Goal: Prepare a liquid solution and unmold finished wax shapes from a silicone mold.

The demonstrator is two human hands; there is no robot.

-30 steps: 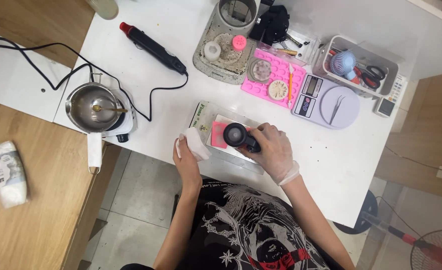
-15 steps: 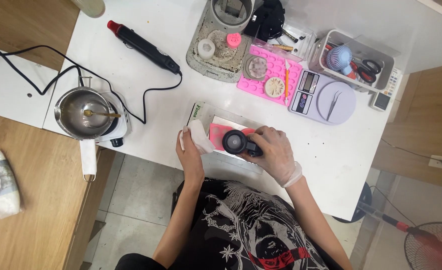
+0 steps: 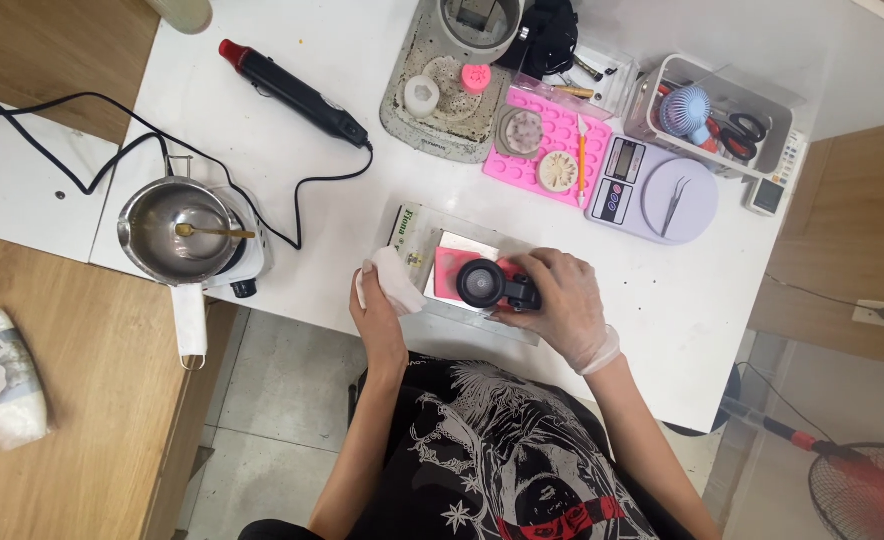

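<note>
My right hand (image 3: pixel 560 305), in a thin clear glove, grips a black round tool (image 3: pixel 494 285) lying on its side, its round face turned left. It sits over a pink square pad (image 3: pixel 450 273) on a metal plate (image 3: pixel 442 248) near the table's front edge. My left hand (image 3: pixel 380 318) is bare and holds a folded white tissue (image 3: pixel 395 279) against the plate's left end.
A black heat gun (image 3: pixel 297 92) with its cord lies at the back left. A steel pot with a spoon (image 3: pixel 178 228) stands on a small white burner. A pink silicone mould (image 3: pixel 552 150), a digital scale with tweezers (image 3: pixel 652 188), a grey tray (image 3: pixel 440 100) and a bin of tools (image 3: pixel 717 110) fill the back.
The view has shifted slightly. Both hands stay at the plate; my left hand with the tissue has moved a little against the plate's left end.
</note>
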